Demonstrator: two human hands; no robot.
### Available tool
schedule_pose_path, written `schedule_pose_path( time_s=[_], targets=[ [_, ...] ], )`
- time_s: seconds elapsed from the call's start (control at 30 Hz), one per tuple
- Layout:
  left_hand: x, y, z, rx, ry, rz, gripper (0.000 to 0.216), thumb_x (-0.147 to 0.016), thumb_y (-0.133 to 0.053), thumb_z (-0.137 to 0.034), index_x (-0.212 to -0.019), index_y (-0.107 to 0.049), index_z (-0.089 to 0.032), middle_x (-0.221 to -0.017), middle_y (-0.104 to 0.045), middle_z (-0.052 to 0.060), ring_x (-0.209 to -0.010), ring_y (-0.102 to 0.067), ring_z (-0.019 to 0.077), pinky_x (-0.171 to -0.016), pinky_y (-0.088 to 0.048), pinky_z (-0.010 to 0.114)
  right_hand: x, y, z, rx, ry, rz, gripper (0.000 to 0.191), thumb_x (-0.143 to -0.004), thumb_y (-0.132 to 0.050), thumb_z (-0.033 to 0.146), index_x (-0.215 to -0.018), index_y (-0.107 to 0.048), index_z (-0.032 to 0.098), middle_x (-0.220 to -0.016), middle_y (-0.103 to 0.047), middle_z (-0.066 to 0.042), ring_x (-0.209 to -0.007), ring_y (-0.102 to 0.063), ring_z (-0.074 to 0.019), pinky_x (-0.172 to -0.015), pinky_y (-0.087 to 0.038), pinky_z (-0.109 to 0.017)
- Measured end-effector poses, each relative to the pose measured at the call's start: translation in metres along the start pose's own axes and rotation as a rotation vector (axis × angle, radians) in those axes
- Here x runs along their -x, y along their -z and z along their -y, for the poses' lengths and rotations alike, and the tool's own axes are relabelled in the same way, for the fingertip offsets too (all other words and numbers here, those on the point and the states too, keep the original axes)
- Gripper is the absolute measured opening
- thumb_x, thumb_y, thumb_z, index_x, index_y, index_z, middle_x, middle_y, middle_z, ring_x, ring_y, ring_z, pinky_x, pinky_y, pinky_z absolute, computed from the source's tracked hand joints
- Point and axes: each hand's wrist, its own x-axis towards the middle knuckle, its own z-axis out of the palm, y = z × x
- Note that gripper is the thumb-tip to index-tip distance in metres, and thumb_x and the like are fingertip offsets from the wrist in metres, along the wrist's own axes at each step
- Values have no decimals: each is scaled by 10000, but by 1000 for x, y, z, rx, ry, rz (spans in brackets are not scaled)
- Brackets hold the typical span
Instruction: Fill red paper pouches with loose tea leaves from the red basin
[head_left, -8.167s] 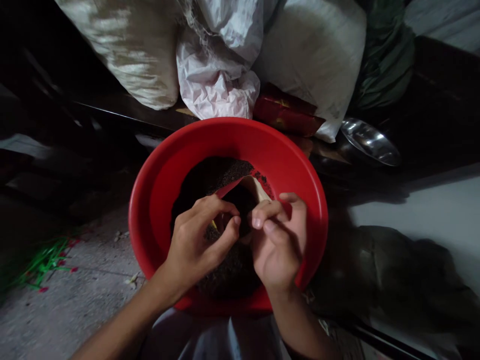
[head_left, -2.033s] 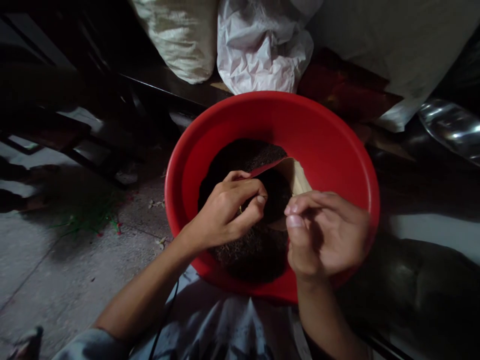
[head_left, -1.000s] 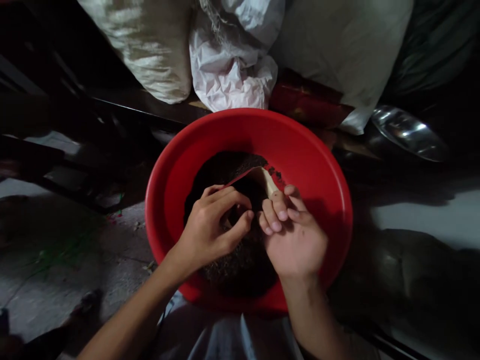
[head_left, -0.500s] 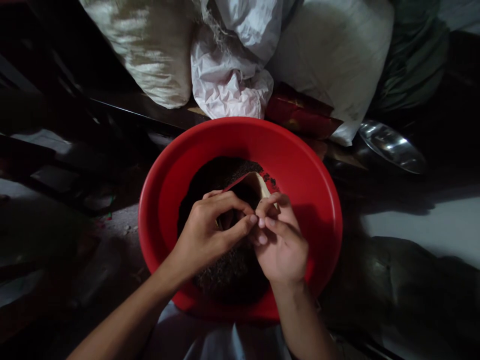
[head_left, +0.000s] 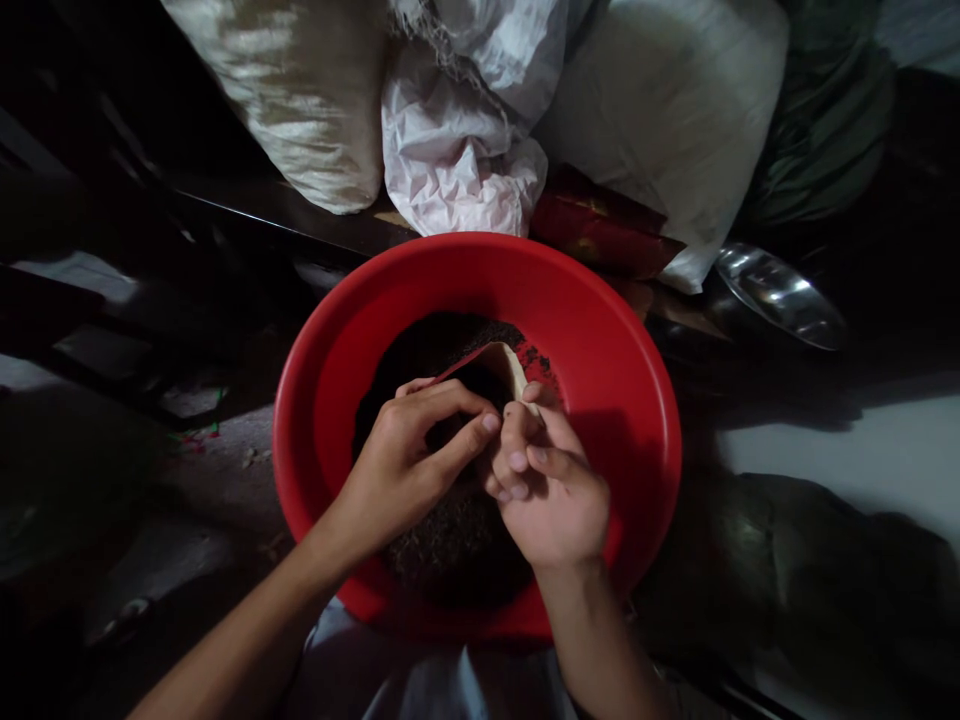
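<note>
A large red plastic basin (head_left: 600, 320) rests on my lap and holds a heap of dark, fine loose material (head_left: 442, 545). A piece of card (head_left: 501, 358), red outside and tan inside, stands curled in the heap. My left hand (head_left: 405, 465) is over the middle of the basin with thumb and fingers pinched together on something I cannot make out. My right hand (head_left: 547, 480) is beside it, fingers curled, touching the card's near edge. The two hands' fingertips almost meet.
Behind the basin lie stuffed pale sacks (head_left: 300, 110), a crumpled white bag (head_left: 457, 160) and a red packet (head_left: 600, 225). A shiny metal bowl (head_left: 776, 295) sits at the right. Dark furniture rails (head_left: 187, 210) run along the left. Bare concrete floor (head_left: 217, 480) shows at lower left.
Over the last second my right hand has curled its fingers and drawn closer to my left hand. The left hand stays pinched over the heap. The basin has barely moved.
</note>
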Motion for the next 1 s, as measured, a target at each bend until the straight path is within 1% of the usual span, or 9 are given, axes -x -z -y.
schedule_pose_path(
  time_s=[0.13, 0.3, 0.47, 0.53, 0.63, 0.67, 0.73, 0.83, 1.0],
  targets=[
    [1, 1, 0, 3, -5, 3, 130, -970, -689, -304, -891, -738, -214, -851, -763, -1, -811, -688, 162, -868, -477, 329, 0, 2, -1, -8, 2, -3, 298, -827, -643, 221, -1103, -561, 299, -731, -450, 76, -510, -318, -75, -476, -367, -177],
    [1, 1, 1, -7, 2, 26, 60, -946, -714, -269, -922, -740, -219, -860, -756, -17, -802, -678, 145, -891, -462, 323, 0, 2, 0, -49, -3, -1, 276, -834, -630, 210, -1092, -578, 291, -739, -443, 74, -513, -319, -68, -479, -370, -165],
    [1, 2, 1, -34, -12, 44, 58, -938, -725, -272, -956, -745, -222, -869, -757, -17, -798, -679, 145, -905, -463, 317, -1, 1, 0, -28, 25, -21, 254, -842, -603, 243, -1087, -590, 306, -755, -402, 68, -512, -307, -73, -467, -363, -170],
    [1, 1, 1, -38, -16, 49, 84, -935, -732, -280, -995, -745, -223, -876, -759, -21, -805, -682, 144, -915, -456, 316, -1, 1, -1, -22, 39, -32, 304, -800, -609, 224, -1091, -594, 312, -783, -411, 58, -541, -339, -78, -476, -370, -171],
    [3, 0, 1, -50, -20, 24, 121, -932, -732, -292, -1032, -735, -225, -902, -771, -20, -823, -689, 148, -929, -449, 321, -2, 0, -3, -22, 69, -62, 445, -677, -649, 154, -1085, -592, 322, -852, -443, 43, -627, -412, -89, -503, -387, -167],
    [4, 0, 1, -57, -18, 7, 109, -932, -730, -290, -1019, -729, -224, -896, -769, -23, -817, -685, 146, -935, -447, 320, -2, -1, -4, -27, 74, -71, 466, -655, -656, 134, -1077, -592, 321, -871, -451, 40, -646, -422, -89, -515, -394, -166],
    [6, 0, 0, -71, -9, -13, 41, -930, -719, -257, -949, -710, -222, -850, -749, -41, -788, -666, 131, -967, -434, 317, -1, -3, -6, -47, 89, -94, 456, -666, -661, 112, -1070, -598, 312, -897, -466, 37, -664, -430, -83, -549, -414, -168],
    [9, -1, 0, -70, -9, 22, 65, -923, -698, -190, -865, -684, -215, -778, -696, -70, -728, -632, 101, -1046, -385, 324, 2, -6, -8, -28, 188, -134, 418, -736, -640, 86, -1095, -613, 298, -940, -499, 31, -708, -463, -75, -631, -453, -178],
    [9, 0, -1, -33, -11, 96, 51, -919, -707, -187, -914, -731, -232, -744, -677, -95, -694, -631, 85, -1116, -317, 342, 8, -9, -16, 260, 467, -223, 426, -826, -632, 55, -1137, -582, 340, -1019, -546, 22, -853, -544, -106, -746, -508, -223]
  ],
)
